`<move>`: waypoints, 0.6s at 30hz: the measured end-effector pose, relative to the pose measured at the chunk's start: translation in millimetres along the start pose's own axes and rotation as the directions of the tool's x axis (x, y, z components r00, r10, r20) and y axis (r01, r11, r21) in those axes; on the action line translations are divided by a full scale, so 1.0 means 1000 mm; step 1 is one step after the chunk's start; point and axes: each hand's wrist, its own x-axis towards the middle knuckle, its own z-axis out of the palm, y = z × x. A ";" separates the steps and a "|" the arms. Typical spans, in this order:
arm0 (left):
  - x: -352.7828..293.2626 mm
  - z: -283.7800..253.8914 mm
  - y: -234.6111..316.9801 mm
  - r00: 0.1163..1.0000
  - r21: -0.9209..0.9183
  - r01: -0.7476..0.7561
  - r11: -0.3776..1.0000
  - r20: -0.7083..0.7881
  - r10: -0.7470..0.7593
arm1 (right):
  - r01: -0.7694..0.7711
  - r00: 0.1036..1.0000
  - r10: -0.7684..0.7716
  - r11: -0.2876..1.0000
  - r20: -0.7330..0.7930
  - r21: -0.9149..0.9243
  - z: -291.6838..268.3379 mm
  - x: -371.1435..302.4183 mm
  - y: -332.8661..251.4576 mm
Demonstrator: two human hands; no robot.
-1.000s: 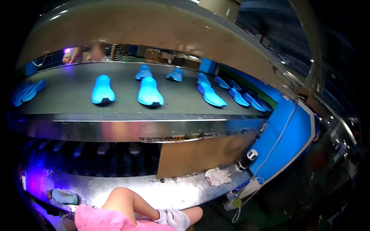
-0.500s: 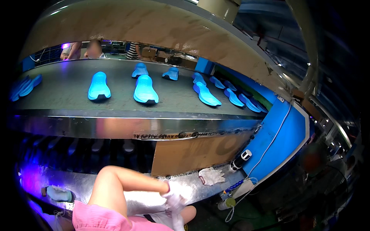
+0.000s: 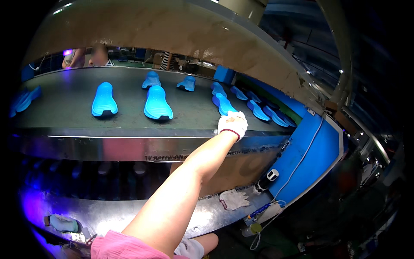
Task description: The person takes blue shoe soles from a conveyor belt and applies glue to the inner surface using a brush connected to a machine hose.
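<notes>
One blue shoe midsole (image 3: 222, 103) on conveyor belt (image 3: 129, 95) near front edge, your gloved left hand (image 3: 233, 124) over midsole's near end, can't tell if fingers are clamped, loose white glove (image 3: 233, 200) on metal shelf (image 3: 211, 218) below.

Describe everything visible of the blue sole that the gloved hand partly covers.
The blue sole is bright, long and smooth, apparently moulded foam. It lies slantwise on the dark belt, its far end close to another sole; whether they touch is unclear. The white-gloved left hand covers its near end, hiding that tip and any grip.
</notes>
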 end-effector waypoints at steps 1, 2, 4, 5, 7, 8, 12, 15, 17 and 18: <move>-0.012 -0.002 0.026 0.958 -0.125 0.085 0.988 -0.263 -0.116 | -0.016 1.000 0.016 1.000 -0.017 -0.012 -0.003 -0.003 0.005; 0.000 0.003 0.018 0.963 -0.067 0.091 0.994 -0.249 -0.105 | 0.000 1.000 0.000 1.000 -0.006 -0.014 -0.002 -0.004 0.006; 0.017 -0.010 -0.004 0.996 0.067 0.032 0.997 -0.085 -0.027 | 0.027 1.000 -0.027 1.000 0.012 -0.010 0.000 -0.004 0.006; 0.025 -0.015 -0.019 0.999 0.068 -0.024 0.997 -0.041 0.027 | 0.039 0.999 -0.039 0.999 0.025 -0.005 0.001 -0.003 0.005; 0.039 -0.015 -0.054 0.992 0.085 -0.115 0.990 0.052 0.111 | 0.060 0.997 -0.060 0.998 0.049 0.010 0.007 -0.003 0.001; -0.010 -0.025 -0.014 0.982 0.366 -0.111 0.924 -0.103 0.159 | 0.018 1.000 -0.018 1.000 0.015 -0.011 -0.002 -0.007 0.008; -0.038 -0.045 -0.030 0.968 0.508 -0.118 0.853 -0.132 0.213 | 0.036 0.999 -0.036 0.999 0.024 -0.002 -0.001 0.000 0.002; -0.050 -0.051 -0.033 0.941 0.581 -0.259 0.772 -0.031 0.338 | 0.047 0.999 -0.047 0.999 0.022 0.006 0.001 0.001 0.001; -0.066 -0.048 -0.032 0.949 0.451 -0.107 0.886 -0.220 0.226 | 0.052 0.998 -0.053 0.998 0.034 0.018 0.000 0.000 0.003; -0.067 -0.046 -0.028 0.925 0.450 -0.060 0.891 -0.310 0.219 | 0.059 0.998 -0.059 0.998 0.035 0.015 -0.002 0.003 0.003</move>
